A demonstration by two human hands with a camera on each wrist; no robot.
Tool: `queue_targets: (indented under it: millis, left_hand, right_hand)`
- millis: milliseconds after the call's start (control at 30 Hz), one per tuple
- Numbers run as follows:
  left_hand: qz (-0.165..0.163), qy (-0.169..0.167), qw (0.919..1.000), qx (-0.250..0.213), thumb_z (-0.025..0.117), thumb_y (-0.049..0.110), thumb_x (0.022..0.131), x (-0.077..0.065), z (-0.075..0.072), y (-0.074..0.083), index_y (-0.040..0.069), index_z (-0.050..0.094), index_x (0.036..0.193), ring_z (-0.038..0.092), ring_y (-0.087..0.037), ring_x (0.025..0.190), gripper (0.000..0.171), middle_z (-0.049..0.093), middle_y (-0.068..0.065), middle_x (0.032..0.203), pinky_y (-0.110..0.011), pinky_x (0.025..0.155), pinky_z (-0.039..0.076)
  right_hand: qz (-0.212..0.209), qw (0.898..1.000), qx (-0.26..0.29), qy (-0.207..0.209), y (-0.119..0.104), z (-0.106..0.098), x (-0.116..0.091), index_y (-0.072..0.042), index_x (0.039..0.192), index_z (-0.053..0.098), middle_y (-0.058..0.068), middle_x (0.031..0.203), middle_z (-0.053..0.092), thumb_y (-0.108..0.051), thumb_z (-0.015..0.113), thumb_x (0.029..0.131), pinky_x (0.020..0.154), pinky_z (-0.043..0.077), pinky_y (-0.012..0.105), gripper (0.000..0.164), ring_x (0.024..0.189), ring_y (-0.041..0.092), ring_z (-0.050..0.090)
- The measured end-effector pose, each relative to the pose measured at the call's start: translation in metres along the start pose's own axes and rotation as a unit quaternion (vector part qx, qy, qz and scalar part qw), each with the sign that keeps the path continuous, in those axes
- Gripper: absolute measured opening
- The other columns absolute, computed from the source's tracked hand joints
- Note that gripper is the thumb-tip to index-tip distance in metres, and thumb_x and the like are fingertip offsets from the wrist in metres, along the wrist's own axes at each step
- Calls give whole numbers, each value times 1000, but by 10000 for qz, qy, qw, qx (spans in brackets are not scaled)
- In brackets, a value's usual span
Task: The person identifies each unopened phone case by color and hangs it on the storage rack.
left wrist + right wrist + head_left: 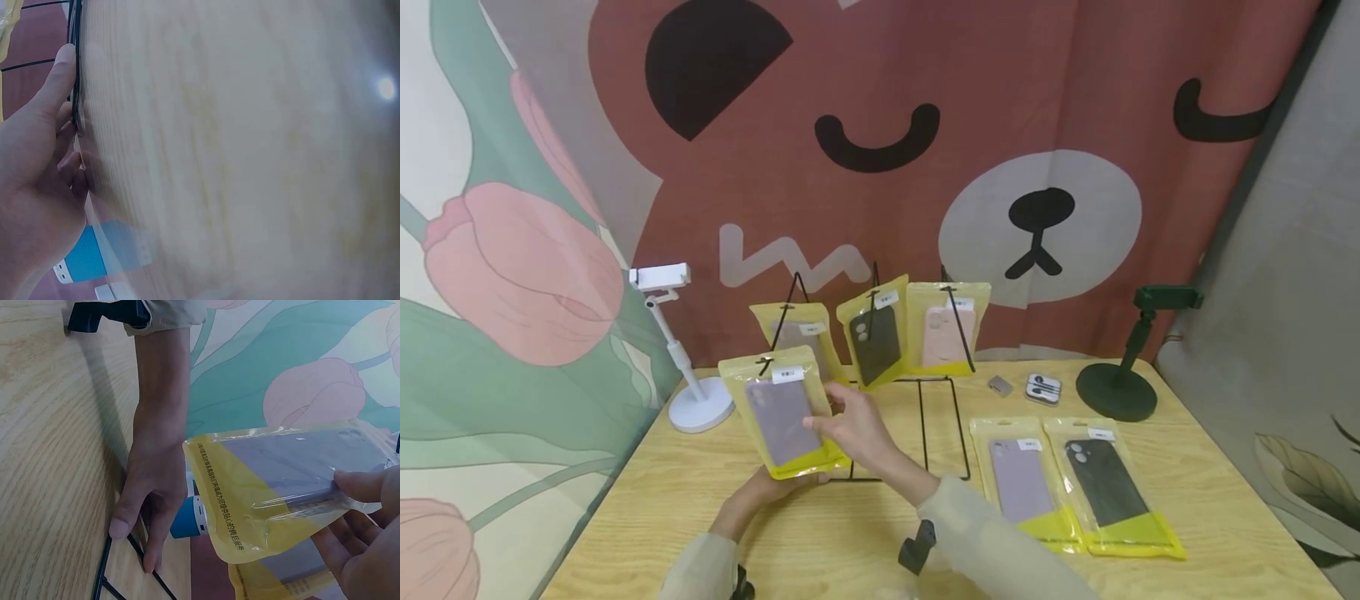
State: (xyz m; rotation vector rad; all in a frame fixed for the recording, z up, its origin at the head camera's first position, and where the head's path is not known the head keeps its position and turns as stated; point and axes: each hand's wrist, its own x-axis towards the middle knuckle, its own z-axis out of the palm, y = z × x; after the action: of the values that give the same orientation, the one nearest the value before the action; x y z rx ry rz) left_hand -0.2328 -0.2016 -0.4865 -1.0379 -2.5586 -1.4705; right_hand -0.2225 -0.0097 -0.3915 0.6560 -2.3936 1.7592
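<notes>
Purple-case pkg (782, 425), clear w/ yellow bottom, is up off the worktop (643, 508) at the L front of the black wire rack (923, 429); hook tip shows at its top edge, can't tell how far thru. R hand (856, 425) has its grip clamped on the pkg's R side, thumb in front, other fingers partly hidden behind. L hand (156, 481), its grip closed on the rack's base wire, is partly covered by the pkg in head view. Behind hangs a rear pkg (805, 335), lower part blocked; next to it a black-case pkg (876, 343) & pink-case pkg (947, 337). Two flat pkgs (1022, 483) lie R of the rack. Beyond: small gray item (999, 385), too small to ID, & earphone box (1043, 388). Blue item (87, 255) in L wrist view is half hidden; label print unreadable.
</notes>
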Motion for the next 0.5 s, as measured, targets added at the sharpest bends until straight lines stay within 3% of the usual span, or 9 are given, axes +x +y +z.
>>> queue_targets:
  millis: [133, 233, 333, 400, 500]
  left_hand:
    - [-375, 114, 9992, -84, 73, -2, 82, 0, 2, -6, -2, 58, 117, 54, -3, 102, 39, 63, -3, 111, -23, 93, 43]
    - [-504, 222, 9985, -33, 77, 1, 80, 1, 6, -22, 1, 54, 125, 52, -15, 117, 50, 60, -9, 123, -34, 101, 42]
    - [-590, 270, 9976, 259, 79, 8, 79, 2, 9, -37, 6, 48, 134, 42, -29, 131, 63, 52, -13, 137, -49, 107, 35]
    - [-648, 230, 9967, 441, 80, 14, 79, 2, 9, -45, 7, 45, 137, 37, -35, 134, 68, 48, -14, 141, -56, 108, 31]
    - [-749, 94, 9946, 711, 79, 23, 81, 2, 8, -50, 10, 45, 141, 34, -35, 137, 71, 44, -13, 146, -56, 109, 29]
  right_hand:
    - [-27, 10000, -63, 46, 2, 0, 5, -8, 114, 66, 4, 105, 71, -12, 76, 83, 72, 54, 26, 33, 89, 15, 66]
    - [-139, 9998, -89, 140, 5, -2, 11, -7, 115, 66, 6, 105, 71, -11, 76, 83, 72, 54, 26, 34, 90, 15, 65]
    - [-186, 9995, -128, 208, 7, -3, 17, -6, 115, 66, 5, 105, 70, -10, 76, 83, 72, 54, 26, 34, 90, 16, 65]
    - [-146, 9995, -156, 225, 9, -3, 20, -6, 116, 65, 4, 106, 70, -11, 76, 83, 72, 54, 26, 34, 90, 15, 64]
    - [-79, 9995, -198, 240, 10, -3, 24, -7, 116, 65, 3, 105, 69, -12, 75, 84, 71, 53, 26, 34, 88, 13, 63]
